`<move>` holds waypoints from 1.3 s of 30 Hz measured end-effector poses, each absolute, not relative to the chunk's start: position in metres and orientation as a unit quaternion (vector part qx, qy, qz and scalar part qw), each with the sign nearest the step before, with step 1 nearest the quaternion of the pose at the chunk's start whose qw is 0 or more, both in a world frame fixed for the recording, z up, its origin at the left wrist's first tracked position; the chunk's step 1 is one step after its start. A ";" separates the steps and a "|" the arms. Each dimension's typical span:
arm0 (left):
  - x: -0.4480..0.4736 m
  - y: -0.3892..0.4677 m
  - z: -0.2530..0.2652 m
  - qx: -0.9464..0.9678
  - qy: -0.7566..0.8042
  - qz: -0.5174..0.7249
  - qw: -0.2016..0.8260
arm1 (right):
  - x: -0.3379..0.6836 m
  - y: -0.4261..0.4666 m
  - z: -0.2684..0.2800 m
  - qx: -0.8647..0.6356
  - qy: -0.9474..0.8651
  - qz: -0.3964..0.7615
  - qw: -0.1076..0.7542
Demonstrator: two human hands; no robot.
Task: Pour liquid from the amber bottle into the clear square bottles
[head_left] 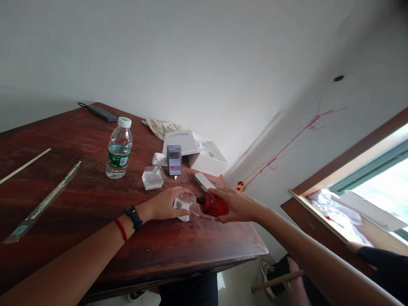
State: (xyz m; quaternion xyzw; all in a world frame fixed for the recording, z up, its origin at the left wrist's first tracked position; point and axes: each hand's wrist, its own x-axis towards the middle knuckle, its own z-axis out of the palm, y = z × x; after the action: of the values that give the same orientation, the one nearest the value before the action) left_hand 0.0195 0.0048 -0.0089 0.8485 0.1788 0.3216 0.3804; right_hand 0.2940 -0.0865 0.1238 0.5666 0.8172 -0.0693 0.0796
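My left hand (167,202) is closed around a small clear cup (193,210) near the front right of the table. A watch and a red string are on that wrist. My right hand (237,205) grips a red bottle (213,204), tipped on its side with its dark neck pointing left at the cup's mouth. I cannot tell whether liquid is running out. Just behind my left hand stands a clear angular glass dish (153,178). Beyond it a phone (174,160) with a lit screen is propped upright.
A water bottle (118,149) with a green label stands left of the dish. Wooden sticks (22,168) and a wrapped pair of chopsticks (48,201) lie at left. A white box (207,159) and a cloth (161,127) sit at the back. Another person's leg (297,283) shows lower right.
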 end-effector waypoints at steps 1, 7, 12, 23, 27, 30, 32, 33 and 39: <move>0.020 0.005 -0.009 0.848 0.180 0.323 0.380 | 0.294 -0.087 0.124 0.565 0.818 -0.072 0.078; 0.019 0.005 -0.009 0.847 0.178 0.326 0.381 | 0.294 -0.087 0.124 0.562 0.820 -0.077 0.075; 0.017 0.003 -0.006 0.849 0.172 0.316 0.387 | 0.295 -0.086 0.124 0.567 0.816 -0.070 0.082; 0.017 0.003 -0.005 0.851 0.174 0.321 0.379 | 0.290 -0.086 0.127 0.575 0.810 -0.063 0.099; 0.017 0.003 -0.005 0.852 0.173 0.322 0.376 | 0.289 -0.087 0.127 0.576 0.809 -0.066 0.098; 0.017 0.002 -0.005 0.852 0.177 0.319 0.376 | 0.287 -0.087 0.128 0.580 0.805 -0.064 0.101; 0.017 0.002 -0.005 0.852 0.179 0.318 0.376 | 0.286 -0.087 0.129 0.582 0.803 -0.064 0.106; 0.017 0.002 -0.005 0.852 0.179 0.317 0.376 | 0.285 -0.087 0.130 0.583 0.802 -0.065 0.108; 0.017 0.001 -0.004 0.852 0.184 0.312 0.377 | 0.284 -0.087 0.131 0.588 0.797 -0.064 0.119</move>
State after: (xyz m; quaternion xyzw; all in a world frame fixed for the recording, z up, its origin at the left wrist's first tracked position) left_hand 0.0175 0.0013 -0.0041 0.8524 0.1838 0.3121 0.3772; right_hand 0.2838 -0.0870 0.1312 0.5884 0.7972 -0.0638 0.1188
